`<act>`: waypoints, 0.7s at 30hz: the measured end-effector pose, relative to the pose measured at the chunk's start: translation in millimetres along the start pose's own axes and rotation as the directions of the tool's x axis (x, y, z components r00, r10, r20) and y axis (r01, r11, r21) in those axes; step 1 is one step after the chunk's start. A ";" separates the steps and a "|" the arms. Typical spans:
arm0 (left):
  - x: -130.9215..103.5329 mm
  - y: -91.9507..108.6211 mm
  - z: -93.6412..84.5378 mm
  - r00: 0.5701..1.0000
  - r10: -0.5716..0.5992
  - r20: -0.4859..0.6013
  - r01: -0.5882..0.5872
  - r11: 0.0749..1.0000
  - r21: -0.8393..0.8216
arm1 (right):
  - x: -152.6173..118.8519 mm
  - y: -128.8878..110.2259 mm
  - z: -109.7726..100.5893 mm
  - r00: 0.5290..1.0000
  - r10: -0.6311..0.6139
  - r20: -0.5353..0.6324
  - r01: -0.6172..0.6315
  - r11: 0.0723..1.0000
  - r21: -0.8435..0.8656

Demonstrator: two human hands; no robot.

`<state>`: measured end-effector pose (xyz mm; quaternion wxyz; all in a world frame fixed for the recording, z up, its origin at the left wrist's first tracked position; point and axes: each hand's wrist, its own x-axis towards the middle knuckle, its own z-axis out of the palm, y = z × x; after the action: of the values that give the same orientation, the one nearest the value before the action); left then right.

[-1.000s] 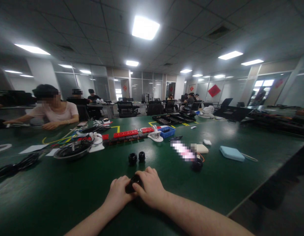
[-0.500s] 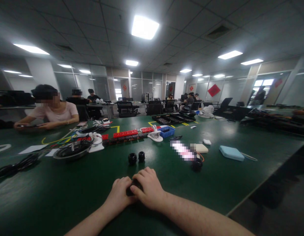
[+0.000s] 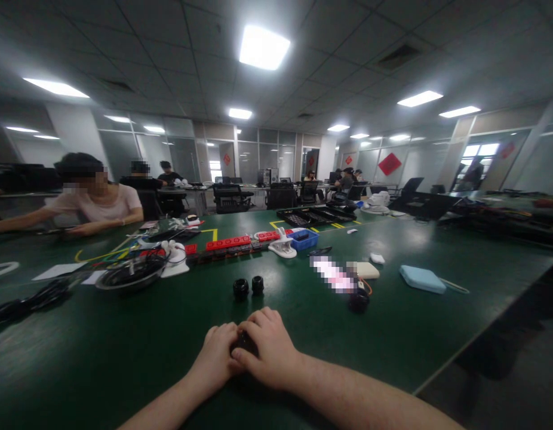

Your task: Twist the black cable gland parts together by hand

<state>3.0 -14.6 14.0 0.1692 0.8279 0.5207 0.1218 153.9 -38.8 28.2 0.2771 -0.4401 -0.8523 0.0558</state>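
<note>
Both of my hands are closed around a small dark round part (image 3: 246, 342) just above the near side of the green table. My left hand (image 3: 219, 353) grips it from the left. My right hand (image 3: 273, 345) curls over it from the right, its thumb across the near side. Most of the part is hidden by fingers, so its exact kind does not show. A little beyond my hands, two small black ribbed cylinders (image 3: 240, 289) stand upright side by side.
Right of centre lie a lit, blurred-out screen (image 3: 332, 275), a cream box (image 3: 366, 270), a black round piece (image 3: 359, 300) and a light-blue case (image 3: 422, 279). Farther back are red strips (image 3: 228, 243), a blue bin (image 3: 304, 239) and a bowl of cables (image 3: 131, 275). A person (image 3: 97, 203) sits at left.
My right hand has turned slightly around the dark part, its thumb shifting left and down. My left hand stays nearly still. The person at left has stretched an arm out to the left.
</note>
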 end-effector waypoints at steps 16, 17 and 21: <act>1.6 -3.2 3.0 0.999 -0.011 -0.045 0.010 1.000 -0.025 | 5.7 14.3 4.5 0.998 0.060 0.013 -0.060 0.995 0.075; 1.1 -2.3 1.9 0.999 -0.013 -0.046 0.012 1.000 -0.021 | 5.9 14.7 4.7 0.998 0.060 0.014 -0.061 0.995 0.074; -1.5 1.4 -1.8 0.998 -0.021 -0.057 0.020 0.999 -0.026 | 6.9 16.2 6.1 0.998 0.067 -0.006 -0.066 0.993 0.095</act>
<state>2.8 -16.2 16.1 0.1660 0.8164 0.5323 0.1501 159.2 -22.7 20.5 0.2996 -0.4547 -0.8323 0.1035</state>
